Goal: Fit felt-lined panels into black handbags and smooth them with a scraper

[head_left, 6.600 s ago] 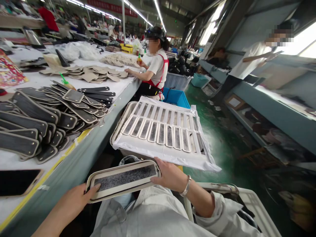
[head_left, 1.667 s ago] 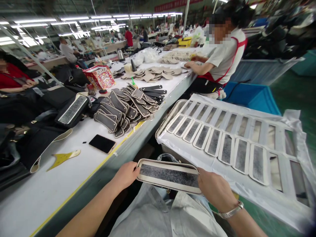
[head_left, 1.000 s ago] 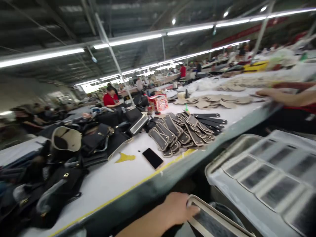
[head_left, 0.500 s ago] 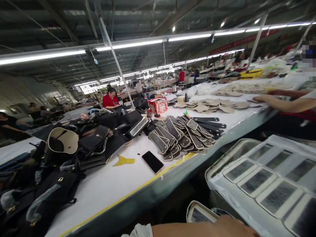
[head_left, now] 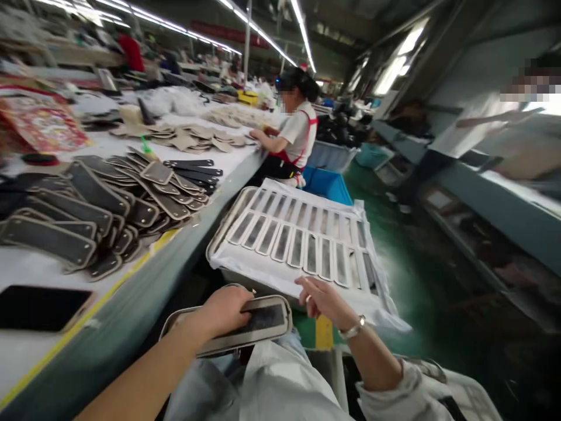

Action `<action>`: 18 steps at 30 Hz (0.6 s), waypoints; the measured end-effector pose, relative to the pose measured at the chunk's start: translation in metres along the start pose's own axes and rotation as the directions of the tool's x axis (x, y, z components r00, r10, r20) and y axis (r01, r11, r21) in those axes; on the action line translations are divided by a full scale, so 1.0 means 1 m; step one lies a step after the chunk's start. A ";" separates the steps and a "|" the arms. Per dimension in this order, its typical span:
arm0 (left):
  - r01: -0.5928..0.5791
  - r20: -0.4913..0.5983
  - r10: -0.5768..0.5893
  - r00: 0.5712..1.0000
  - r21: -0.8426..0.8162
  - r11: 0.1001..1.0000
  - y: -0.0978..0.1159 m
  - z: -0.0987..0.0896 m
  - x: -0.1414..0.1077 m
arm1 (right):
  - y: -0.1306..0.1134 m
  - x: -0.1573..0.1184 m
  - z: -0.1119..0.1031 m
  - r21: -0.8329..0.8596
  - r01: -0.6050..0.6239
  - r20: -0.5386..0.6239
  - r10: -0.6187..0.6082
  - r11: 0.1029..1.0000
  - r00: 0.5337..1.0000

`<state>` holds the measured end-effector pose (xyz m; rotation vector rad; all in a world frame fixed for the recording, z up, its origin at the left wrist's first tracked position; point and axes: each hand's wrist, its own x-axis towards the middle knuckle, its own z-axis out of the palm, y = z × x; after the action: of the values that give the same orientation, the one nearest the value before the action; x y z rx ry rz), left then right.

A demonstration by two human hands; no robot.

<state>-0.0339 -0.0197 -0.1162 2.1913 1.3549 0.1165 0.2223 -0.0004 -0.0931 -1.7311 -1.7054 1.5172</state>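
Note:
My left hand [head_left: 225, 310] grips a long dark panel with a pale raised rim [head_left: 267, 318], tilted above my lap; whether more panels lie beneath it I cannot tell. The thumb lies on its dark face. My right hand [head_left: 322, 298], with a bracelet at the wrist, is at the near edge of a large tray lined with white sheeting [head_left: 272, 280]. Its fingers are partly stretched and apart, with nothing visible in them. Rows of similar pale-edged panels [head_left: 280, 242] lie side by side on the sheeting.
The white-topped table [head_left: 26, 374] on the left bears a heap of grey strap pieces [head_left: 87, 204], a phone [head_left: 44, 307] and beige cut pieces [head_left: 188, 137]. A co-worker [head_left: 302, 123] stands beyond the tray, near a blue bin [head_left: 328, 184]. Another person [head_left: 468, 128] is at the right.
The view has swung right and down from the table to the tray. Both my hands now show, the left with the pale-rimmed panel; before, only part of one arm and hand showed.

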 end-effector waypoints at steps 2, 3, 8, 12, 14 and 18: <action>-0.011 0.021 0.011 1.000 -0.014 1.000 0.000 0.003 0.002 | 0.005 -0.006 0.005 -0.047 -0.055 -0.013 0.055 0.997 0.998; -0.009 0.028 0.009 1.000 -0.014 1.000 0.002 0.004 0.001 | 0.007 -0.010 0.011 -0.100 -0.062 -0.008 0.061 0.993 0.998; 0.016 0.029 -0.016 0.999 0.003 1.000 0.006 0.003 -0.002 | 0.002 -0.031 0.039 -0.489 0.047 0.020 -0.043 0.871 0.999; -0.004 0.016 0.004 1.000 -0.015 1.000 0.003 0.005 0.001 | -0.010 -0.033 0.044 -0.678 0.051 0.013 -0.057 0.733 0.998; -0.014 0.020 0.015 1.000 -0.030 0.999 0.002 0.005 0.003 | -0.014 -0.030 0.043 -0.712 0.071 0.027 -0.074 0.698 0.997; -0.021 0.061 0.023 0.998 -0.047 0.999 0.001 0.003 0.007 | -0.017 -0.023 0.040 -0.781 0.109 0.050 -0.112 0.615 0.992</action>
<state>-0.0282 -0.0151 -0.1193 2.1545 1.2825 0.0870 0.1866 -0.0338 -0.0857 -1.8924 -2.6731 0.6915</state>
